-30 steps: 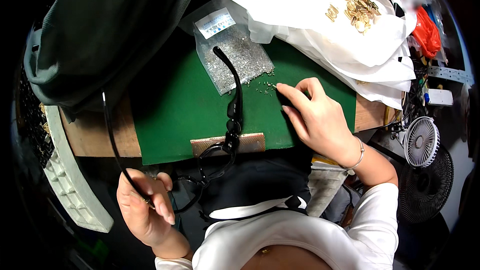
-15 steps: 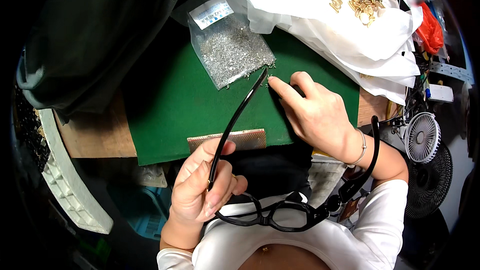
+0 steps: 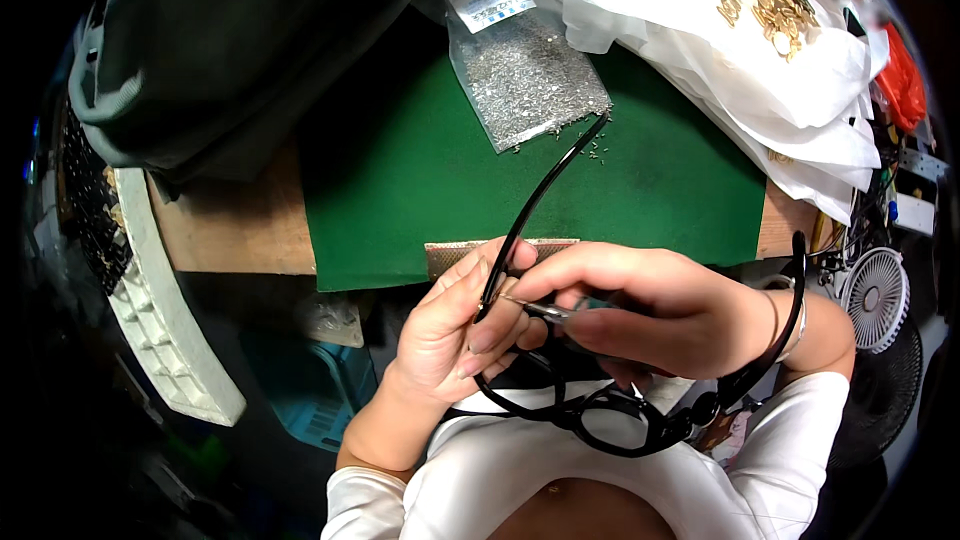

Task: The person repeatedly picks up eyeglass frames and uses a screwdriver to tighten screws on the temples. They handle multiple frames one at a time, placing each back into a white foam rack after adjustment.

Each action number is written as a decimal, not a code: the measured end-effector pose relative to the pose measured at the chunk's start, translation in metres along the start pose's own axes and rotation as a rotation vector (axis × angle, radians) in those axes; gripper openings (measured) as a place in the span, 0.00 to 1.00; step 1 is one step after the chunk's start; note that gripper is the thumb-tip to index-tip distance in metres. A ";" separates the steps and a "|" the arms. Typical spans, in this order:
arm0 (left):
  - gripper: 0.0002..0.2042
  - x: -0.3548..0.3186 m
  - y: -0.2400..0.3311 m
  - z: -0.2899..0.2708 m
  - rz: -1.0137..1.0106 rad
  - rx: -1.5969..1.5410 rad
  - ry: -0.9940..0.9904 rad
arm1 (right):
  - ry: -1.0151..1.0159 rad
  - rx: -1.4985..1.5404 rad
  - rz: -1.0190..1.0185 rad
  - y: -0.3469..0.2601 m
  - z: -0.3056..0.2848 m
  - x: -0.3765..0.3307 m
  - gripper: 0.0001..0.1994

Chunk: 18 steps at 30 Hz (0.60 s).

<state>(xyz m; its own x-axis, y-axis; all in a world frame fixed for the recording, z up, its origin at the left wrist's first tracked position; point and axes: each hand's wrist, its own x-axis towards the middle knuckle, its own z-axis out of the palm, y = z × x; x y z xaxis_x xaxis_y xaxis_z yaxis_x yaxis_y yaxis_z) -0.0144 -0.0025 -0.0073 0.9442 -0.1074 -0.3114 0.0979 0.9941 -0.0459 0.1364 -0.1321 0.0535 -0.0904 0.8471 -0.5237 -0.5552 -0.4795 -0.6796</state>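
White top [image 3: 450, 480]: closest of all, worn.
Glasses [image 3: 568, 413]: black, just above the white top, up off the table, opened out.
Left hand [image 3: 445, 340]: thumb and fingers pinching one long arm of the glasses, near its lower end.
Right hand [image 3: 690, 315]: thumb and first finger pinching a small silver tool [image 3: 545, 311]; other fingers curled under, partly hidden.
Tool end: thin, right by the left fingertips; cannot tell if touching the glasses.
Bracelet [image 3: 795, 340]: thin, silver, around the right wrist, partly behind the other glasses arm.
Blue basket [image 3: 310, 390]: low down, left of the left hand.
Bumpy strip [image 3: 450, 258]: along the near edge of the green mat [image 3: 400, 190], partly behind the hands.
Green mat: flat on the wooden table [image 3: 225, 220].
Clear bag [image 3: 530, 80]: lying on the mat, full of tiny silver bits.
Loose bits [image 3: 596, 152]: spilled just beside the bag's near right corner.
White paper [image 3: 680, 10]: crumpled, at far right, with gold pieces [image 3: 785, 10] on top.
Dark cloth [image 3: 250, 50]: big, at far left.
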 end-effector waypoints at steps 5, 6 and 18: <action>0.15 -0.001 -0.004 0.006 0.003 0.031 0.115 | -0.044 0.044 0.037 0.001 0.001 0.008 0.11; 0.15 0.000 -0.005 0.006 0.002 0.068 0.134 | -0.029 0.053 0.061 0.003 0.001 0.006 0.11; 0.15 -0.002 -0.006 0.005 -0.024 0.196 0.184 | 0.055 0.133 0.052 0.018 0.005 0.003 0.14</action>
<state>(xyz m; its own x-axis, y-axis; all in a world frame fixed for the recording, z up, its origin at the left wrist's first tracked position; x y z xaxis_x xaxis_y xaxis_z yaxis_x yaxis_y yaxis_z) -0.0158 -0.0084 -0.0019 0.8696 -0.1140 -0.4805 0.1958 0.9728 0.1235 0.1222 -0.1372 0.0423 -0.0785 0.8066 -0.5859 -0.6562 -0.4843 -0.5787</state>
